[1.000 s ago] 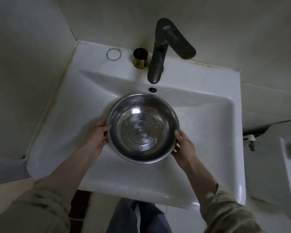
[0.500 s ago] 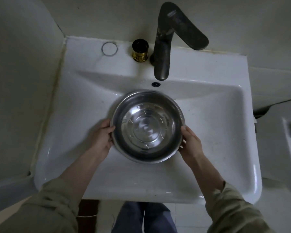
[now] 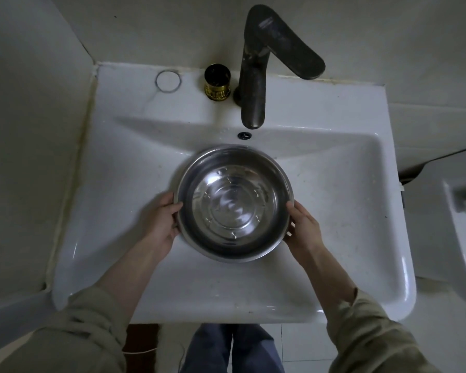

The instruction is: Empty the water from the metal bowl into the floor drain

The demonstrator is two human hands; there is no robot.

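now, going left to right: the left hand [image 3: 165, 221] clasps the left rim of the metal bowl [image 3: 234, 204], which sits level in the basin of the white sink [image 3: 334, 200], below the dark faucet [image 3: 256, 68]; the right hand [image 3: 304, 229] clasps the opposite rim. rippled water shows inside. the steel looks stiff, thin and likely slick when wet, and the water should add sloshing weight, so this two-sided rim hold seems right. no floor drain is in view.
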